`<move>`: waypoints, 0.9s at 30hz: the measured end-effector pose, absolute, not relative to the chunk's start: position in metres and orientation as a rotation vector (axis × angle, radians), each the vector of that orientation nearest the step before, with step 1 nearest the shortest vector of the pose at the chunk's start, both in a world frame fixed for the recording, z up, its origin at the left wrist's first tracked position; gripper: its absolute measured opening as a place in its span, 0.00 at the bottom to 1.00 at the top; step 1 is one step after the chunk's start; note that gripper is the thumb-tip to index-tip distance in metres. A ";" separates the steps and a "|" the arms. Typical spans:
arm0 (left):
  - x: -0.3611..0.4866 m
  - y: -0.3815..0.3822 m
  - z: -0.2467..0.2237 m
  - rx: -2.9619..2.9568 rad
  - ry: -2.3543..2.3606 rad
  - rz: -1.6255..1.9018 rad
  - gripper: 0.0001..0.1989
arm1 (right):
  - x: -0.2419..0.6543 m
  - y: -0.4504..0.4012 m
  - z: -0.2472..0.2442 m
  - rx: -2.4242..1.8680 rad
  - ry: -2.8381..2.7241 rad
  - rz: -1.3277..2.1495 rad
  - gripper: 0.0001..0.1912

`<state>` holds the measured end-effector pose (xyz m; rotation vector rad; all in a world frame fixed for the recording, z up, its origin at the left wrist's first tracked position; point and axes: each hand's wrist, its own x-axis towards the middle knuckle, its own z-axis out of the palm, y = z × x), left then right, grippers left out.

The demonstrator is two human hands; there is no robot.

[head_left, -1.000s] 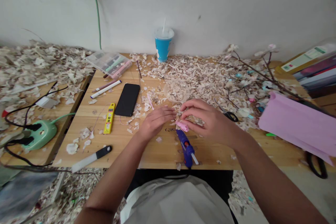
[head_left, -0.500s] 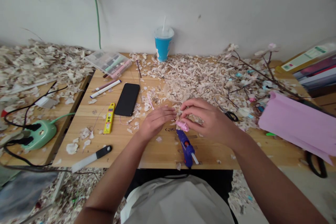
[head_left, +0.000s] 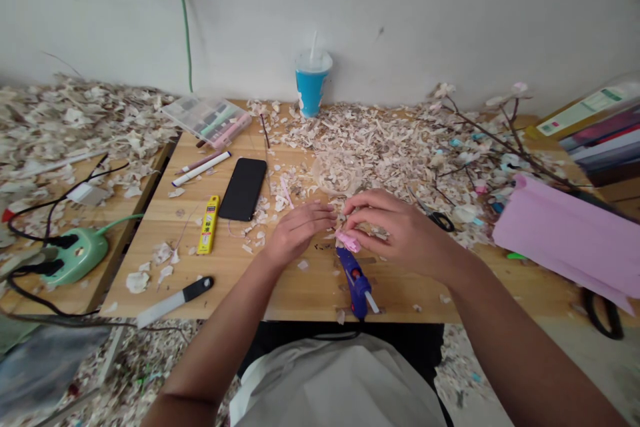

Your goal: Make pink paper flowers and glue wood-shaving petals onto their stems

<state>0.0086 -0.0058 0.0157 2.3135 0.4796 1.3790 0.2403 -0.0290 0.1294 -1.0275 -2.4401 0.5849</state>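
So the bench is buried in pale scraps toward the wall. Right hand comes in from the right, wrist bent inward, fingers curled and pinching a little pink flower just above the tip end of the blue glue gun. Left hand sits palm down opposite it, fingers stretched toward the flower; can't tell if they're gripping anything. Writing-wise, the yellow box near the black phone has big Chinese characters, 标准, the smaller print's too tiny to read.
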 end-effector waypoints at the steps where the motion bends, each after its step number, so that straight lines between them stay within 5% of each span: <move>1: 0.009 -0.006 0.016 2.312 0.479 1.378 0.18 | 0.240 -0.029 0.130 -1.028 -2.444 0.594 0.05; 16: 0.004 -0.009 0.020 2.464 0.621 1.338 0.18 | 0.261 -0.002 0.143 -1.333 -2.085 0.423 0.06; 27: 0.006 -0.011 0.011 2.501 0.752 1.199 0.17 | 0.221 0.095 0.107 -1.441 -2.979 0.313 0.11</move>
